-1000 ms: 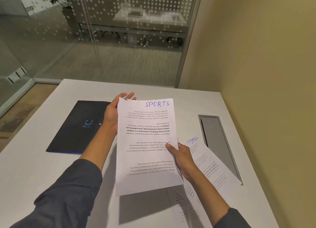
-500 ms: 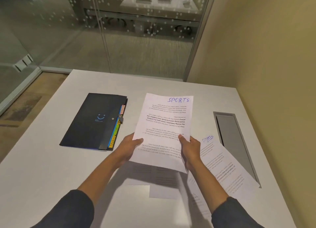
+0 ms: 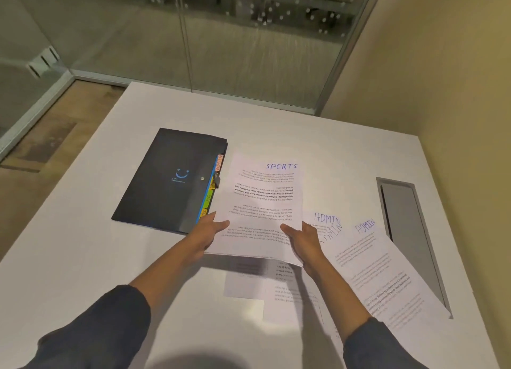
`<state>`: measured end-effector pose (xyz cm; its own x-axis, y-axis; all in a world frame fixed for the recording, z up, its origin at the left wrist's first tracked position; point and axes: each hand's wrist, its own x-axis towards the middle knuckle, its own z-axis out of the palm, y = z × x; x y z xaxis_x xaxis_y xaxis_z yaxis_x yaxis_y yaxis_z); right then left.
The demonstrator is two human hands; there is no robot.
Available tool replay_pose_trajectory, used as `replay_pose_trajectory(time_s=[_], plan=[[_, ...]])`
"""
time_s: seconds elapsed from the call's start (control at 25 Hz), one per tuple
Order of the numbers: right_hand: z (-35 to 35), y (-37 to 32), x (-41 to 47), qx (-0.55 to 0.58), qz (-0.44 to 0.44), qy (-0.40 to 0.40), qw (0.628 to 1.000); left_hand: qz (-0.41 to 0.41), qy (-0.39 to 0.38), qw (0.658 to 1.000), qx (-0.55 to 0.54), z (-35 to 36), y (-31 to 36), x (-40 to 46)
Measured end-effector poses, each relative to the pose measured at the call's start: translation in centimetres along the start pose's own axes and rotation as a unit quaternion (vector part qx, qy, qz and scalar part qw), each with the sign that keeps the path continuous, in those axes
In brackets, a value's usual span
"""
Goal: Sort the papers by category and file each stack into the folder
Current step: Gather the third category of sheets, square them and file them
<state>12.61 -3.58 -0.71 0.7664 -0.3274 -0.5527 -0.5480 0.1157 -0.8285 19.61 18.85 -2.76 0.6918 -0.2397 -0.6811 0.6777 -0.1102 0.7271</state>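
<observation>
So both hands are pinching the near end of the SPORTS stack (image 3: pixel 260 202): left hand (image 3: pixel 206 234) on its left edge, right hand (image 3: pixel 302 240) on its right, thumbs on top and fingers closed underneath. Compared with a second ago, when the left hand was up at the far end and the sheets were tilted up, the stack is now lowered nearly flat and has slid over until its left edge is just beside the folder (image 3: pixel 168 179), right by the coloured tabs. The folder's still shut on the tabletop (image 3: pixel 83 258). ADMIN papers (image 3: pixel 370 261) lie loose to the stack's right. Looks like sorting's wrapping up and filing SPORTS comes next, once that folder gets opened.
</observation>
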Motion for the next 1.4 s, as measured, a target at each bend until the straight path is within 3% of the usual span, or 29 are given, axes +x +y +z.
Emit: replay_pose_trajectory(time_s=[0.08,0.16,0.2,0.28,0.32,0.4,0.56,0.68,0.84,1.0,1.2,1.4], plan=[[0.0,0.3,0.6,-0.008,-0.015,0.02,1.0,0.008,0.034,0.999,0.021,-0.2,0.1,1.1],[-0.3,0.4,1.1,-0.015,-0.038,0.038,0.998,0.075,0.126,0.988,0.052,-0.9,1.0,2.1],[-0.7,0.4,1.3,-0.025,-0.048,0.046,0.997,0.128,0.199,0.961,0.141,-1.8,1.6,2.7],[-1.9,0.5,1.8,-0.04,-0.061,0.055,0.996,0.212,0.312,0.85,0.368,-3.9,2.1,4.5],[-2.4,0.6,2.2,-0.045,-0.064,0.055,0.995,0.223,0.333,0.801,0.444,-5.0,2.2,5.6],[-3.2,0.5,2.9,-0.05,-0.068,0.053,0.995,0.181,0.327,0.751,0.544,-6.5,2.6,7.6],[-4.0,0.2,3.9,-0.053,-0.068,0.056,0.995,0.026,0.253,0.767,0.589,-7.1,3.9,9.3],[-4.1,0.3,4.2,-0.048,-0.072,0.052,0.995,-0.013,0.221,0.776,0.591,-7.4,4.5,9.5],[-3.8,0.8,3.9,-0.041,-0.068,0.046,0.996,-0.04,0.192,0.761,0.619,-7.4,4.6,9.3],[-3.4,1.1,3.2,-0.041,-0.074,0.036,0.996,-0.013,0.177,0.737,0.652,-6.6,4.1,8.6],[-3.2,1.3,2.5,-0.032,-0.082,0.029,0.996,0.124,0.126,0.66,0.73,-6.1,4.9,6.7],[-2.8,1.0,1.5,-0.028,-0.092,0.022,0.995,0.139,0.156,0.632,0.746,-7.2,4.4,5.4]])
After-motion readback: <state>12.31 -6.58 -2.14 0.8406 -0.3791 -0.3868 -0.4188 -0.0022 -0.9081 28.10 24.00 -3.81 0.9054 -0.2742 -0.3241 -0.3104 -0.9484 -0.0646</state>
